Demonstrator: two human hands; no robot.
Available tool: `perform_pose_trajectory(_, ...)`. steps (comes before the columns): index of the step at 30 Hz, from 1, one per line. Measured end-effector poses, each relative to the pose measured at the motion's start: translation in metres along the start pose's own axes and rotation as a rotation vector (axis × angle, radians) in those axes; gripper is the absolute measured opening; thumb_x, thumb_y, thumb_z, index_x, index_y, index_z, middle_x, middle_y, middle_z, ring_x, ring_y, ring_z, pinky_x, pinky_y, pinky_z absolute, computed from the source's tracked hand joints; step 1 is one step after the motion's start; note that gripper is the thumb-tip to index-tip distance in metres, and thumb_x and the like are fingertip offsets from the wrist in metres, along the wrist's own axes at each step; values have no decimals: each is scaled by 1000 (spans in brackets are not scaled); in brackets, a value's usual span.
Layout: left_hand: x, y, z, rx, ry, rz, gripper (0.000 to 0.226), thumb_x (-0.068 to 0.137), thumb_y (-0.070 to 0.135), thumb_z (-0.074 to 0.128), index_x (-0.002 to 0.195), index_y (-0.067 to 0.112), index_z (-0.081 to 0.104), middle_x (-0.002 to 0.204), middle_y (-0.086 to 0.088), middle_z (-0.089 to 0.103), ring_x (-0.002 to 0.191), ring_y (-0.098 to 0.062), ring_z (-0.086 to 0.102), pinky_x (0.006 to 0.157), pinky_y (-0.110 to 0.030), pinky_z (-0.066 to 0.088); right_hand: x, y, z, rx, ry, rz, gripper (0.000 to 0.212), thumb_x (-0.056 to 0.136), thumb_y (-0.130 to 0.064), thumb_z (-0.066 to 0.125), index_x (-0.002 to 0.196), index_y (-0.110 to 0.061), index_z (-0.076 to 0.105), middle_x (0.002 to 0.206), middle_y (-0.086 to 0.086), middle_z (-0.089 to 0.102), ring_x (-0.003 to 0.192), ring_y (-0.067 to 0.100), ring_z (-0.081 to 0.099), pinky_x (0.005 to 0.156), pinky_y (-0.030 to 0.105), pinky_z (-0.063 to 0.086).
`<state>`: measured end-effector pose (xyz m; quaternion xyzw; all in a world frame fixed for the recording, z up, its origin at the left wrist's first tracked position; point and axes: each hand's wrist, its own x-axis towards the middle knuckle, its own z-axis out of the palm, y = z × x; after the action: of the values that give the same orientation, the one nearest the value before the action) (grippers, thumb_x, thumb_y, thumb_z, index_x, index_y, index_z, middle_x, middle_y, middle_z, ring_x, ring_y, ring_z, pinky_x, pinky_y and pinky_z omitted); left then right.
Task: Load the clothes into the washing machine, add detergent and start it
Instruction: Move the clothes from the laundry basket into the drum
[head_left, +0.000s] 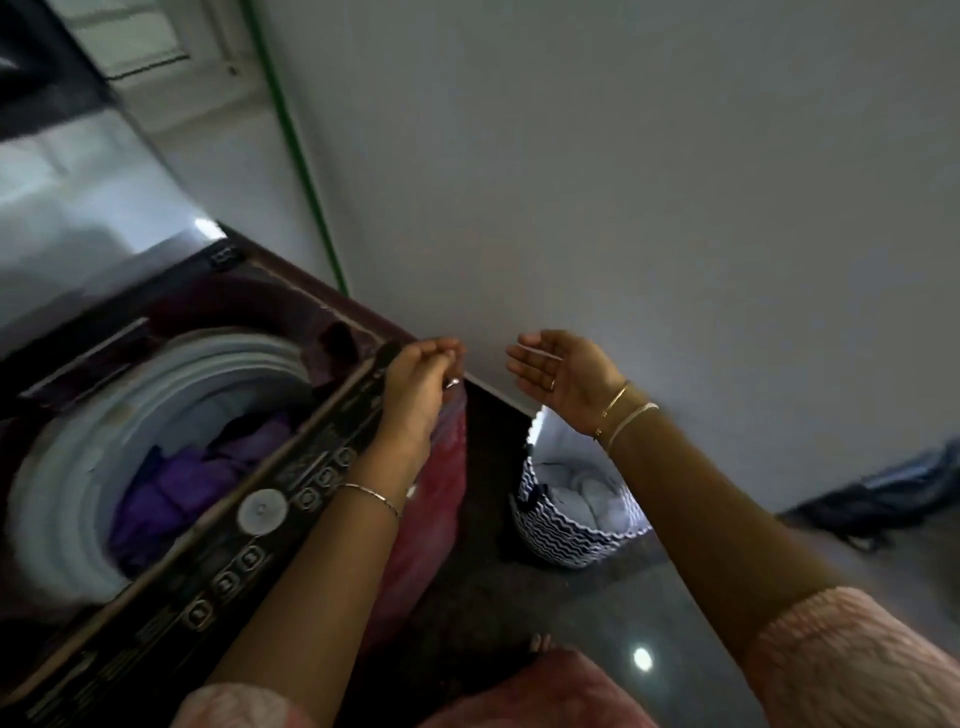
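A dark maroon top-loading washing machine (332, 447) stands at the left with its lid (78, 171) raised. Purple and dark clothes (192, 478) lie in its white drum. My left hand (421, 384) hovers over the machine's right corner above the control panel, fingers loosely curled, holding nothing that I can see. My right hand (561, 371) floats to the right of it, palm up, fingers apart and empty. Below my right wrist stands a zigzag-patterned laundry basket (566, 530) on the floor, with white cloth (597, 499) inside.
A grey wall rises right behind the machine and basket. A green pipe (296, 150) runs down the wall beside the machine. Dark items (883, 499) lie on the floor at the far right. The floor is dark and glossy.
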<state>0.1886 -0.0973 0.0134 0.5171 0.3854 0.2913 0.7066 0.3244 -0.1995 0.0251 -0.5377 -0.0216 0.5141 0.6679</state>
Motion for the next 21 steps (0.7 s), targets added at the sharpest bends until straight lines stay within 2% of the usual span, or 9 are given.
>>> perform_pose_trajectory(3, -9, -21, 46, 48, -93, -69, 20, 94, 6, 51, 89, 22, 62, 90, 6, 69, 80, -8, 62, 70, -24, 48, -14, -3, -53, 57, 100, -2, 23, 96, -22, 37, 86, -15, 58, 96, 4, 65, 88, 16, 62, 90, 28, 45)
perform_pose_trajectory(5, -12, -35, 75, 65, -135, -112, 20, 94, 6, 51, 90, 22, 62, 92, 6, 69, 81, -8, 63, 72, -26, 48, -16, -2, -87, 75, 156, 18, 23, 95, -21, 39, 84, -16, 58, 94, 3, 65, 86, 15, 62, 82, 26, 46)
perform_pose_trajectory(9, -12, -66, 131, 101, -159, -180, 19, 94, 5, 50, 89, 20, 62, 91, 3, 69, 76, -8, 62, 68, -23, 48, -9, -1, -154, 84, 215, 93, 24, 95, -21, 39, 83, -18, 59, 93, 1, 65, 84, 13, 61, 77, 24, 45)
perform_pose_trajectory(14, -5, -112, 194, 128, -125, -311, 16, 96, 11, 50, 92, 19, 63, 95, 1, 69, 79, -10, 63, 68, -24, 48, 15, -4, -230, 57, 225, 202, 22, 95, -20, 40, 83, -17, 59, 91, 1, 64, 80, 13, 59, 72, 24, 43)
perform_pose_trajectory(17, 5, -145, 218, 72, -53, -391, 17, 95, 9, 49, 91, 19, 63, 93, 1, 69, 81, -12, 63, 73, -27, 48, 32, 1, -270, 39, 267, 261, 20, 94, -18, 43, 84, -15, 60, 89, 3, 64, 77, 15, 59, 70, 24, 44)
perform_pose_trajectory(21, 29, -183, 231, 21, 41, -492, 17, 96, 11, 50, 88, 21, 61, 93, 1, 69, 82, -12, 64, 68, -24, 49, 63, 16, -313, -42, 323, 338, 20, 94, -16, 45, 84, -12, 61, 86, 5, 64, 76, 15, 59, 66, 24, 45)
